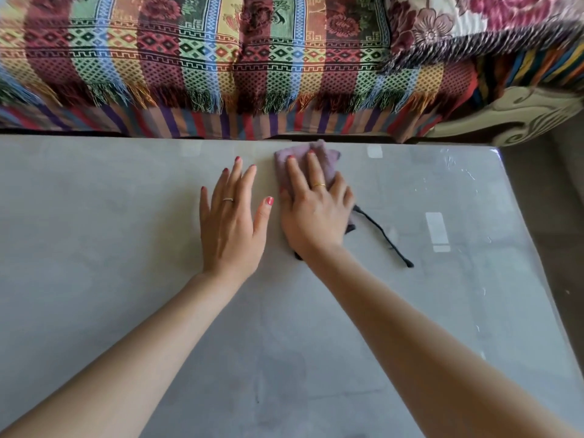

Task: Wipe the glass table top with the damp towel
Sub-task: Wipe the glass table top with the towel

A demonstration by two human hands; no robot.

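The grey glass table top (126, 279) fills most of the view. A small mauve towel (325, 158) lies near its far edge, with a dark frayed thread (384, 237) trailing toward the right. My right hand (316, 213) lies flat on top of the towel and presses it to the glass, fingers pointing to the far edge. My left hand (232, 222) rests flat on the bare glass just left of it, fingers spread, holding nothing. Most of the towel is hidden under my right hand.
A sofa with a striped, fringed, multicoloured throw (205, 64) runs along the table's far edge. A floral cushion (474, 23) lies on it at the right. A carved pale sofa arm (531, 118) stands beyond the table's far right corner. Floor shows along the table's right edge.
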